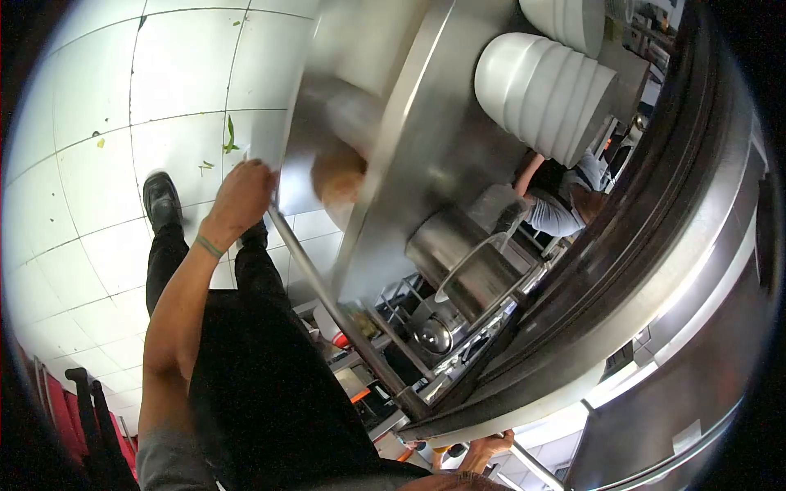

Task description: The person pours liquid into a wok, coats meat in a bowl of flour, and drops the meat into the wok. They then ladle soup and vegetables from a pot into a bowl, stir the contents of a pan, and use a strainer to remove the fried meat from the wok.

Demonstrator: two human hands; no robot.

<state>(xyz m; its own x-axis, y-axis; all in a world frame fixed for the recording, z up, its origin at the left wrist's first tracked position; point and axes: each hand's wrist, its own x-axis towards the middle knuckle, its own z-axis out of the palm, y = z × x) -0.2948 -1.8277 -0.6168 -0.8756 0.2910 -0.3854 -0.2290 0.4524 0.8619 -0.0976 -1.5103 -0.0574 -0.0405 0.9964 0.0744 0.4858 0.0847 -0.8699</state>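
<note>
My left hand [246, 192], with a band at the wrist, is closed beside the lower edge of a steel cabinet panel [307, 155], near the end of a metal bar [307, 262]. Whatever its curled fingers hold is hidden. At the bottom, my right hand [490, 448] has bent fingers at the pale rim of a large, dark, curved object [524, 397]; its exact grip is unclear. Stacked white bowls [544, 94] stand on the steel surface [393, 164]. A large steel pot [458, 254] is below them in view.
White floor tiles [90, 188] with green scraps [230, 135] lie at the left, near my dark shoes [161, 195]. Another person [557, 213] in a grey top is beyond the pot. Red and black items [74, 409] show at the lower left.
</note>
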